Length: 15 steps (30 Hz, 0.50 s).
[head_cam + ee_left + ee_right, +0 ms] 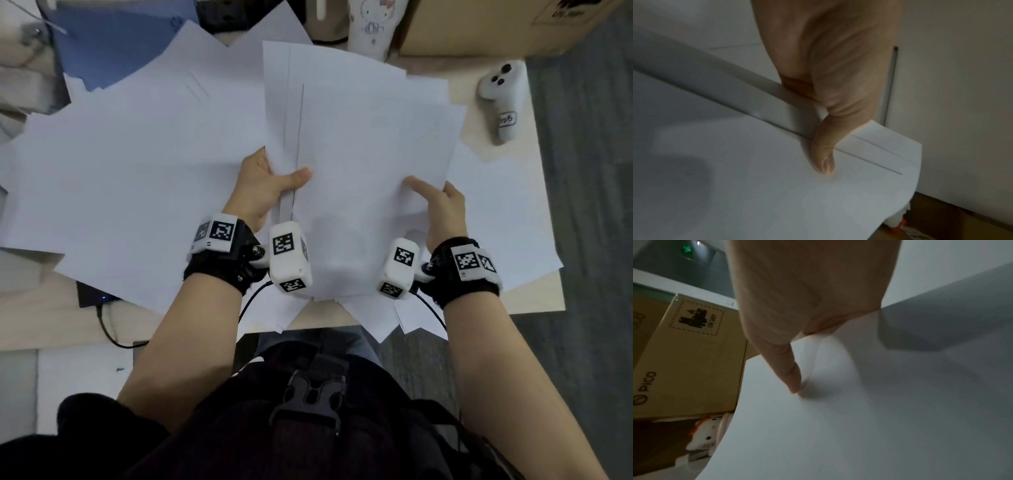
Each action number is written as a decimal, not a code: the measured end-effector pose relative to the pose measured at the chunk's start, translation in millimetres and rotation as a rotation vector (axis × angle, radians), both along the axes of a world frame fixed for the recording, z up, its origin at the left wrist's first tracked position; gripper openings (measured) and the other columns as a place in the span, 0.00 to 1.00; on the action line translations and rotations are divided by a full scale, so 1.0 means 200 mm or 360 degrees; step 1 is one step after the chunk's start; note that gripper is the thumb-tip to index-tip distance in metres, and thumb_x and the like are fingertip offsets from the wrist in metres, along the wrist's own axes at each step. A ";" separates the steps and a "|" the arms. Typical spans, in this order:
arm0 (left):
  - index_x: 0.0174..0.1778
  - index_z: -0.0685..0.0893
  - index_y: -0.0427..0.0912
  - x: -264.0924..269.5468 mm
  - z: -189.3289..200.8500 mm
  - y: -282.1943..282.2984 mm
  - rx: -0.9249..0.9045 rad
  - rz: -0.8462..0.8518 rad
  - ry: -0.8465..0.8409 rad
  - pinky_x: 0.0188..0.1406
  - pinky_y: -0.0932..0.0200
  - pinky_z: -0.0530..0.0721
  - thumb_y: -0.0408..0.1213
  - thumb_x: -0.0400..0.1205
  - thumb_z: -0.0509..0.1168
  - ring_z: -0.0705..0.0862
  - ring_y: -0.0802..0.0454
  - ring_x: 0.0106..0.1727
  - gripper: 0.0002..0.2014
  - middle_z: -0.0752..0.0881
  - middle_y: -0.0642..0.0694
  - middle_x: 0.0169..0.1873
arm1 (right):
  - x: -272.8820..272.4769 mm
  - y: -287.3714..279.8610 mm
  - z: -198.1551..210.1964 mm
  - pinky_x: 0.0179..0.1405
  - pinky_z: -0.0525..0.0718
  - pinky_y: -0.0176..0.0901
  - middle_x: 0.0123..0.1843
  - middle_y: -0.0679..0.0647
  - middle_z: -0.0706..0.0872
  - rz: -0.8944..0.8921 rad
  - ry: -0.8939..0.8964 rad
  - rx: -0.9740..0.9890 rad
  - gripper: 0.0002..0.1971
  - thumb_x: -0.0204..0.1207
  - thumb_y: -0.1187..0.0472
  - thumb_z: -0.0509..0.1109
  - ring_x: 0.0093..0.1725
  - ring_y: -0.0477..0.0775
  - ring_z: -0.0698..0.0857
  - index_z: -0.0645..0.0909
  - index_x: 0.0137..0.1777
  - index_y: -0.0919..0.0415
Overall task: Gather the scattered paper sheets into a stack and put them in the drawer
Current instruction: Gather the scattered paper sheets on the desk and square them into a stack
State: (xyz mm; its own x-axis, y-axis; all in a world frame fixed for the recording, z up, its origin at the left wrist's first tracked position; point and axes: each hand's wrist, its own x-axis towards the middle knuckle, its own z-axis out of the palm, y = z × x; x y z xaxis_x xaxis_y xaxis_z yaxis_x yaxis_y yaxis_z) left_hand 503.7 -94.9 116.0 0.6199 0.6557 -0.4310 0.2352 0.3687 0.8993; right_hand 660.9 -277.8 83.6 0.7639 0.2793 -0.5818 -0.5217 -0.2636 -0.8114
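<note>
A loose bundle of white paper sheets point(363, 144) is held up over the desk between both hands. My left hand point(270, 181) grips its left edge, thumb on top and fingers underneath; the left wrist view shows that thumb point(824, 155) pressed on the top sheet point(756, 186). My right hand point(438, 202) pinches the right side, with its thumb point(793, 374) on the top sheet point(859, 418). More white sheets point(130, 178) lie scattered and overlapping across the desk on the left and under the bundle. No drawer is visible.
A white handheld controller point(503, 99) lies at the desk's right edge. A cardboard box point(486, 24) and a white cartoon-cat bottle point(373, 27) stand at the back. A blue folder point(113, 41) sits at the back left. A black device with a cable point(92, 294) lies near the front left.
</note>
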 end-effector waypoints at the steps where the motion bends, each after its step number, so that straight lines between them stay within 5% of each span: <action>1: 0.46 0.82 0.41 -0.02 0.03 0.02 0.0019 -0.0010 -0.0026 0.43 0.65 0.87 0.20 0.73 0.70 0.89 0.61 0.41 0.13 0.91 0.57 0.34 | 0.00 0.01 0.02 0.55 0.85 0.55 0.46 0.53 0.89 0.0018 0.0016 0.0018 0.10 0.66 0.60 0.78 0.49 0.58 0.88 0.84 0.47 0.58; 6: 0.50 0.81 0.41 -0.12 0.16 0.10 0.0105 -0.0125 -0.0128 0.50 0.59 0.87 0.21 0.71 0.71 0.89 0.57 0.47 0.16 0.92 0.56 0.40 | -0.06 0.10 0.12 0.52 0.85 0.47 0.58 0.58 0.88 0.0133 0.0079 0.0280 0.28 0.64 0.59 0.79 0.56 0.58 0.88 0.79 0.63 0.67; 10: 0.49 0.82 0.42 -0.16 0.27 0.15 0.0249 -0.0144 -0.0168 0.46 0.64 0.86 0.21 0.70 0.72 0.89 0.60 0.45 0.16 0.91 0.58 0.38 | -0.09 0.14 0.22 0.40 0.85 0.37 0.53 0.59 0.89 0.0266 0.0062 0.0364 0.20 0.71 0.65 0.75 0.48 0.54 0.89 0.82 0.62 0.71; 15: 0.44 0.83 0.44 -0.19 0.32 0.21 0.0430 0.0164 -0.0228 0.43 0.63 0.86 0.21 0.70 0.74 0.89 0.61 0.40 0.15 0.91 0.60 0.33 | -0.12 0.19 0.37 0.46 0.86 0.43 0.49 0.60 0.91 0.0239 -0.0150 0.0539 0.16 0.65 0.69 0.78 0.48 0.59 0.90 0.85 0.54 0.69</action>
